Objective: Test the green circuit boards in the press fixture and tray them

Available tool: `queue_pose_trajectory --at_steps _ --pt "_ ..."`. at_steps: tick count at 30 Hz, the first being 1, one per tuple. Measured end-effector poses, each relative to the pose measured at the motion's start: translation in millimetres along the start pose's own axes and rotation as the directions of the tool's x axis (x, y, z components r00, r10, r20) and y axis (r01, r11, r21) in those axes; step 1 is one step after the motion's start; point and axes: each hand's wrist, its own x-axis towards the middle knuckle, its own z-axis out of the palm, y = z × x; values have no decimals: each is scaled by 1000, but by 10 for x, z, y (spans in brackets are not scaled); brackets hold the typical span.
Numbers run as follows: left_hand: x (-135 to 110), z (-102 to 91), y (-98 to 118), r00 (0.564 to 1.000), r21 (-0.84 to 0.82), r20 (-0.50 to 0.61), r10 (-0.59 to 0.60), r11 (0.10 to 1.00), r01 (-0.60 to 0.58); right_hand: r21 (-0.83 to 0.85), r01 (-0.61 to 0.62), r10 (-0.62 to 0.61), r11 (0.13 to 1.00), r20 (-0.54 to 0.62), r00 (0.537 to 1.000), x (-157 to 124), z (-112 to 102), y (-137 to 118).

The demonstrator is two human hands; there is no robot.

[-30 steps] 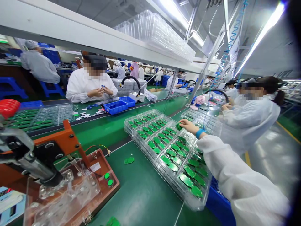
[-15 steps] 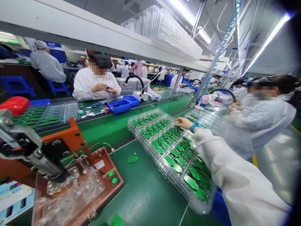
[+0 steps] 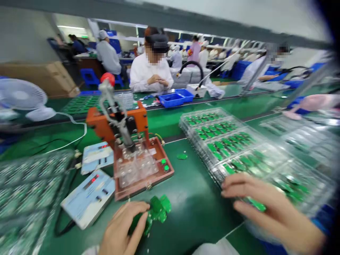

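Note:
Several small green circuit boards point(image 3: 160, 209) lie in a loose heap on the green bench. My left hand point(image 3: 123, 228) curls round the near end of this heap, with boards between thumb and fingers. My right hand point(image 3: 268, 209), blurred, is over the near part of a clear plastic tray point(image 3: 212, 164) filled with rows of green boards. Its thumb and fingers are apart, and a green board shows in the gap. A single board point(image 3: 182, 156) lies between the tray and a test fixture point(image 3: 145, 189) with an orange frame and a red-knobbed lever clamp.
Two light-blue boxes with red displays point(image 3: 90, 198) stand left of the fixture, with cables. Another tray of boards point(image 3: 29, 191) lies at far left, near a white fan point(image 3: 22, 94). Blue bins point(image 3: 171, 99) and a co-worker point(image 3: 151, 71) are across the bench. A shelf beam point(image 3: 186, 26) crosses overhead.
The view has swung left and down. My right hand has come back from the tray's far side to its near end. My left hand has come into view at the heap of boards.

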Motion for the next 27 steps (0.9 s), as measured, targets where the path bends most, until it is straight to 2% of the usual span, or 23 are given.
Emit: queue_pose_trajectory --at_steps 2,4,6,8,11,14,16,23,27 --pt "2 -103 -36 1000 41 0 31 999 -31 129 29 -47 991 137 989 28 458 -123" --pt "4 -220 -68 998 68 62 32 997 -37 219 -4 -48 976 232 971 137 892 -99" --pt "-18 -321 -107 979 72 202 25 997 -40 263 -36 -49 964 307 951 289 1233 7" --pt "-66 -382 -160 941 72 339 4 997 -30 284 -56 -58 957 378 924 438 1441 139" --pt "-142 -396 -248 897 62 440 -42 998 16 301 -65 -85 951 461 883 597 1540 296" --pt "-162 -367 -296 879 38 473 -67 998 56 307 -57 -114 950 509 853 671 1536 339" --pt "-143 -350 -302 872 28 484 -71 997 65 315 -41 -133 948 511 849 695 1547 309" --pt "-101 -294 -336 883 12 466 -57 998 58 316 16 -183 948 506 843 798 1714 166" --pt "-119 -303 -286 899 10 437 -43 999 43 341 52 -225 939 490 842 798 1693 131"
